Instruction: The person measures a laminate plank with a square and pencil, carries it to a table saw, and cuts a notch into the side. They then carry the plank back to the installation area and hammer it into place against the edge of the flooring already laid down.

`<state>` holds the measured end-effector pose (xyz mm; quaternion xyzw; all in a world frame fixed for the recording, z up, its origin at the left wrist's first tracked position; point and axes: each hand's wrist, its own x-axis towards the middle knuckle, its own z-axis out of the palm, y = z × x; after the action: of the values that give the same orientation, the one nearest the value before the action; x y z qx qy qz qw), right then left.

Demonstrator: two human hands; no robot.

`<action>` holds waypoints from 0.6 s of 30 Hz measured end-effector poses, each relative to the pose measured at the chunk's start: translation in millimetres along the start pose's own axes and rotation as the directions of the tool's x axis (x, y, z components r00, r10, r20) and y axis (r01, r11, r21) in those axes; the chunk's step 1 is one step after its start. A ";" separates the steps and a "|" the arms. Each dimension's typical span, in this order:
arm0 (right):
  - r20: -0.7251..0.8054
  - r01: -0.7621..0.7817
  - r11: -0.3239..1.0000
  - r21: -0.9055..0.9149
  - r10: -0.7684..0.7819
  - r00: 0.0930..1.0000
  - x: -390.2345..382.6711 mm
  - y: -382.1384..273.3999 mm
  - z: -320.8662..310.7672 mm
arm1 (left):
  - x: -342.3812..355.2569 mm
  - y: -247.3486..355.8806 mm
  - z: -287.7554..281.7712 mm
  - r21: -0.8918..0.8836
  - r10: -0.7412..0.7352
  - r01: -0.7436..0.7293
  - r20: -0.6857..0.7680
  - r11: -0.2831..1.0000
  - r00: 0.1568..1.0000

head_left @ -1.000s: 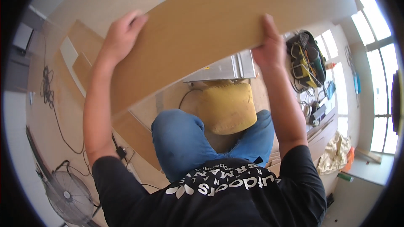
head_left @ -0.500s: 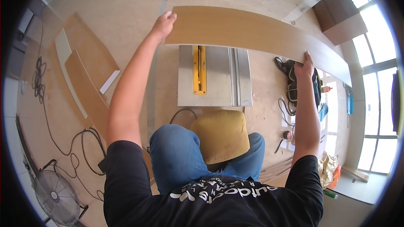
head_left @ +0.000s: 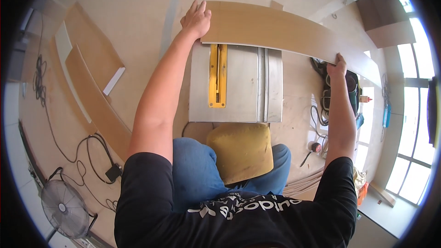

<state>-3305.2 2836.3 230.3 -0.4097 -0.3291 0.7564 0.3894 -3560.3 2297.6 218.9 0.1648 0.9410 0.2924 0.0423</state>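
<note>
A long light-brown board (head_left: 271, 25) with a pale edge lies crosswise over the far part of a grey metal table saw (head_left: 243, 87), which has a yellow slotted insert plate (head_left: 217, 76). My left hand (head_left: 196, 22) grips the board's left end, fingertips at its far corner. My right hand (head_left: 337, 68) holds the near edge toward the right, thumb on top; its other fingers are largely hidden. Whether the board touches the saw top is unclear. A yellow padded block (head_left: 239, 151) sits just below the saw, between my knees.
Boards (head_left: 98, 110) and coiled cables (head_left: 40, 92) lie left, above a floor fan (head_left: 64, 209). A dark tool bag (head_left: 350, 87), tape measure (head_left: 315, 147) and stacked strips (head_left: 303, 183) are at right. A brown box (head_left: 381, 16) stands by the windows at back right.
The board, held in both hands, has come down from high up close to my head to a flatter position over the saw's far part, then shifted slightly right and away from me.
</note>
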 end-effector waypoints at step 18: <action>0.025 -0.017 0.994 0.109 0.014 1.000 42.4 40.7 -36.3 | -2.9 2.2 -2.2 0.167 0.063 -0.056 -0.037 0.984 0.997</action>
<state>-3301.7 2859.7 165.5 -0.3811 -0.2887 0.7813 0.4013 -3557.4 2297.2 221.9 0.1896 0.9575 0.2174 -0.0002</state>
